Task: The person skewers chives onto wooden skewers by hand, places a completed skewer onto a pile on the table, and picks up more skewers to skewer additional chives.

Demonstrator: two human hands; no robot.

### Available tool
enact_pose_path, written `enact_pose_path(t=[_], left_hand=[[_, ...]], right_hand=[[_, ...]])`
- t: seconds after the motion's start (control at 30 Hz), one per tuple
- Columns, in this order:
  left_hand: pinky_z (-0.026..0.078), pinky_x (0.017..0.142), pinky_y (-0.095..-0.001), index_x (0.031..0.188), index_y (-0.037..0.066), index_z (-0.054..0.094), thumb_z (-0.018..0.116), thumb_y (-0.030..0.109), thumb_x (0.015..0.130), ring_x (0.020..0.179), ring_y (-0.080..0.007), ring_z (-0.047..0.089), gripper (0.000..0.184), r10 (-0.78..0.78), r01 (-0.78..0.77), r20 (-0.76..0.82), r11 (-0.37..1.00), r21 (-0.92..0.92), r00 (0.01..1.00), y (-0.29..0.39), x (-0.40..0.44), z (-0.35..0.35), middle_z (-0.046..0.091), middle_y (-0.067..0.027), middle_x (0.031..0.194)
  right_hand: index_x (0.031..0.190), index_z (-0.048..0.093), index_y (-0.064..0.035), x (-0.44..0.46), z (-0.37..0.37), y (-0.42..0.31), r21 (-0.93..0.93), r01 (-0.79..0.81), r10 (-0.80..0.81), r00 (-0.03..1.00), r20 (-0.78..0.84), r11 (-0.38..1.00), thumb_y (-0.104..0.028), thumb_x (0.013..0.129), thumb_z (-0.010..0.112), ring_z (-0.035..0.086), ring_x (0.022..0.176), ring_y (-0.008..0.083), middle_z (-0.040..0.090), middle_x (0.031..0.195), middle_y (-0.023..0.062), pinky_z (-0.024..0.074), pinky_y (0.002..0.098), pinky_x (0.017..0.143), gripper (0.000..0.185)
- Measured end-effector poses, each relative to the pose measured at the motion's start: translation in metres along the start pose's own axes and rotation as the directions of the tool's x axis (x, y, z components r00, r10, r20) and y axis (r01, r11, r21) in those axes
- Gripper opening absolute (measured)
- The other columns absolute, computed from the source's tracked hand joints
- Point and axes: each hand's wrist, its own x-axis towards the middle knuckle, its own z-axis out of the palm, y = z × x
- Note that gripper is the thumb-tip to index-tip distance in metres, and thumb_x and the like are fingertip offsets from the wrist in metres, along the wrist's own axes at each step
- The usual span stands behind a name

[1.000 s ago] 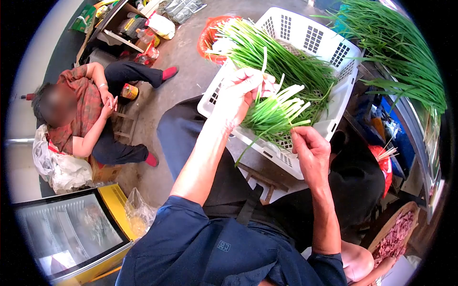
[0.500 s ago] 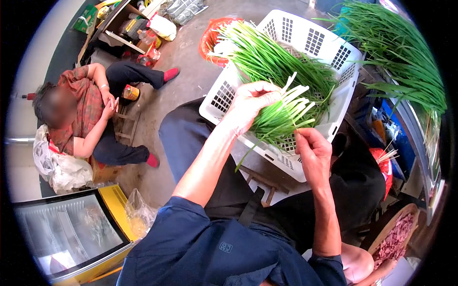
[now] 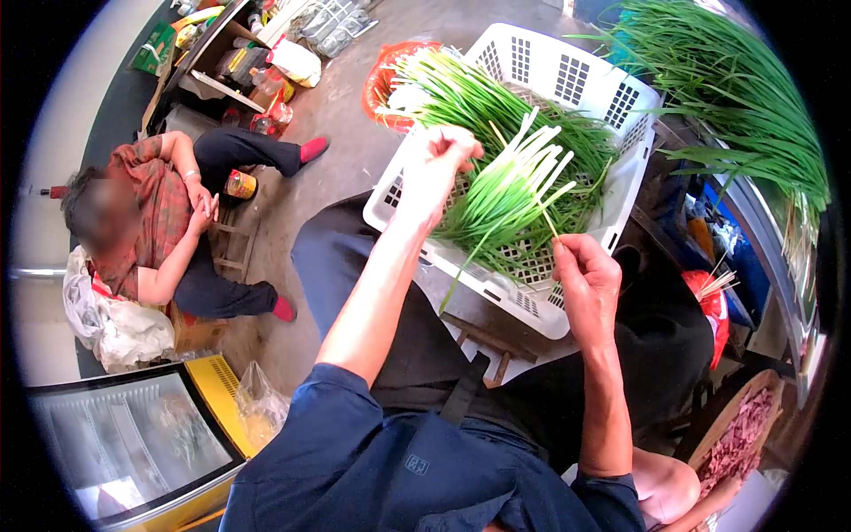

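Note:
My right hand [image 3: 589, 282] pinches the lower end of a thin wooden skewer [image 3: 549, 220]. A bunch of garlic chives [image 3: 510, 195] is threaded on the skewer, pale cut ends pointing up and right, green leaves drooping left and down over the basket. My left hand [image 3: 441, 164] is just left of the skewered bunch, apart from it, with its fingers curled together; whatever lies between the fingertips is hidden. Under both hands is a white plastic basket [image 3: 554, 321] on my lap side. Loose garlic chives [image 3: 461, 89] lie in it, white ends toward the far left.
More long chives [image 3: 722, 97] are heaped at the right. Skewers [image 3: 720, 284] stick out of a red bag, and a round basket holds reddish meat pieces [image 3: 740, 439]. A seated person [image 3: 164, 217] is at the left, above a glass-topped freezer [image 3: 133, 434]. An orange-red bag [image 3: 379, 84] touches the far basket side.
My left hand has let go of the chive bunch and moved left and up from it. My right hand still pinches the skewer, and the bunch now shows more fully.

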Motion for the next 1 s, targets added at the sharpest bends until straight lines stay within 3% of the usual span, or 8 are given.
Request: enact_pose_path(t=[0.1,0.17,0.33,0.57,0.77,0.8,0.87,1.0], left_hand=[[0.050,0.072,-0.0343,0.084,0.002,0.064,0.063,0.008,0.083,0.075,-0.0223,0.063,0.006,0.493,-0.367,0.019,0.621,0.693,0.870,-0.003,0.048,0.006,0.067,-0.0088,0.082],[0.050,0.074,-0.0387,0.084,0.006,0.067,0.067,0.012,0.077,0.080,-0.0270,0.063,0.009,0.673,-0.573,0.264,0.287,0.768,0.691,-0.010,0.088,0.007,0.066,-0.0106,0.085],[0.049,0.075,-0.0424,0.074,0.008,0.067,0.061,0.011,0.073,0.090,-0.0316,0.056,0.006,0.414,-0.584,0.616,-0.219,0.782,0.670,-0.017,0.146,0.018,0.060,-0.0102,0.084],[0.048,0.078,-0.0438,0.076,0.010,0.067,0.060,0.013,0.073,0.099,-0.0295,0.055,0.008,0.181,-0.526,0.631,-0.408,0.746,0.754,-0.009,0.155,0.032,0.061,-0.0093,0.093],[0.048,0.087,-0.0373,0.081,0.008,0.068,0.066,0.019,0.072,0.098,-0.0246,0.061,0.014,0.179,-0.560,0.568,-0.096,0.823,0.803,0.033,0.134,0.035,0.067,-0.0072,0.093],[0.049,0.084,-0.0377,0.079,0.007,0.066,0.067,0.018,0.075,0.095,-0.0237,0.063,0.013,0.164,-0.490,0.462,0.265,0.830,0.871,0.047,0.121,0.035,0.069,-0.0074,0.094],[0.053,0.082,-0.0345,0.080,0.004,0.063,0.069,0.013,0.083,0.092,-0.0206,0.068,0.011,0.116,-0.290,0.387,0.854,0.431,0.915,0.053,0.121,0.019,0.071,-0.0124,0.099],[0.054,0.080,-0.0342,0.084,0.003,0.062,0.063,0.005,0.088,0.085,-0.0218,0.068,0.005,0.243,-0.216,0.290,0.969,-0.123,0.926,0.061,0.108,-0.004,0.070,-0.0160,0.093]], right_hand=[[0.092,0.066,0.0016,0.005,-0.004,0.009,0.036,0.004,-0.003,0.999,-0.032,0.999,-0.008,0.090,0.063,0.050,0.060,0.0053,0.058,0.066,0.0000,0.0421,0.0236,0.055,0.010],[0.092,0.066,0.0017,0.006,-0.006,0.006,0.042,0.001,0.001,0.999,-0.047,0.999,-0.009,0.090,0.063,0.050,0.060,0.0055,0.058,0.067,0.0001,0.0420,0.0238,0.054,0.011],[0.093,0.066,0.0019,0.005,-0.009,0.007,0.038,-0.014,0.015,0.999,-0.035,0.999,-0.008,0.090,0.063,0.048,0.060,0.0047,0.057,0.065,-0.0002,0.0415,0.0234,0.054,0.011],[0.092,0.066,0.0028,0.005,-0.009,0.002,0.053,-0.028,0.030,0.999,-0.024,0.998,-0.008,0.090,0.063,0.047,0.060,0.0041,0.056,0.063,0.0000,0.0411,0.0234,0.054,0.011],[0.092,0.066,0.0028,0.002,-0.014,-0.003,0.029,-0.015,0.016,0.999,-0.046,0.999,-0.007,0.089,0.064,0.048,0.059,0.0042,0.057,0.062,0.0008,0.0415,0.0237,0.053,0.011],[0.092,0.066,0.0028,0.002,-0.014,-0.002,0.031,-0.013,0.014,0.999,-0.047,0.999,-0.007,0.089,0.064,0.048,0.059,0.0042,0.057,0.062,0.0008,0.0415,0.0237,0.053,0.011],[0.092,0.066,0.0029,0.002,-0.015,-0.001,0.041,-0.016,0.018,0.998,-0.053,0.999,-0.007,0.089,0.063,0.049,0.059,0.0043,0.057,0.062,0.0010,0.0417,0.0237,0.053,0.011],[0.092,0.066,0.0029,0.000,-0.014,-0.001,0.036,0.004,-0.003,0.999,-0.050,0.999,-0.007,0.089,0.063,0.049,0.059,0.0043,0.057,0.062,0.0010,0.0418,0.0237,0.054,0.011]])
